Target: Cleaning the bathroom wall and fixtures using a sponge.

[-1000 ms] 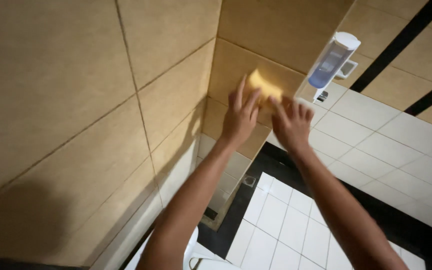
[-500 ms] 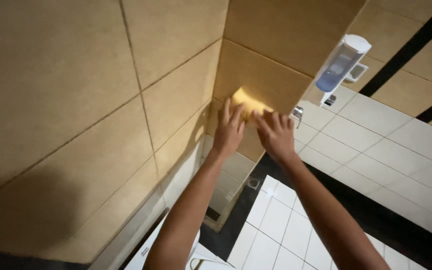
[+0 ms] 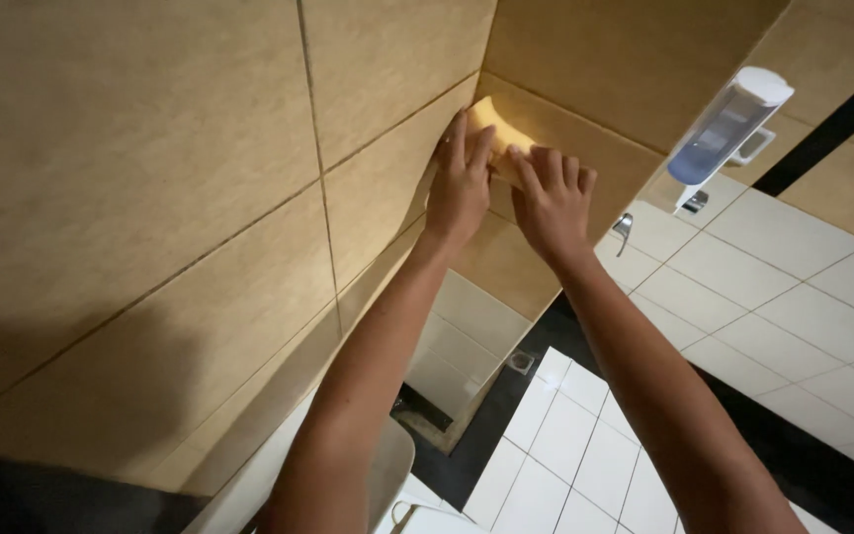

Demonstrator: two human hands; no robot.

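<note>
A yellow sponge (image 3: 499,126) is pressed into the corner where two tan tiled walls meet. My left hand (image 3: 459,183) lies flat on its left part, fingers stretched up along the left wall. My right hand (image 3: 551,198) presses on its right part, fingers spread over the sponge and the back wall (image 3: 595,69). Both forearms reach up from the bottom of the head view. Most of the sponge is hidden under my fingers.
A wall-mounted soap dispenser (image 3: 728,124) with blue liquid hangs to the right, above a small chrome tap (image 3: 625,229). White floor tiles (image 3: 565,435) with black bands lie below. A white fixture (image 3: 387,475) sits near the bottom.
Both hands have slid the sponge to the left along the back wall, from near the dispenser into the wall corner. The view has shifted with them.
</note>
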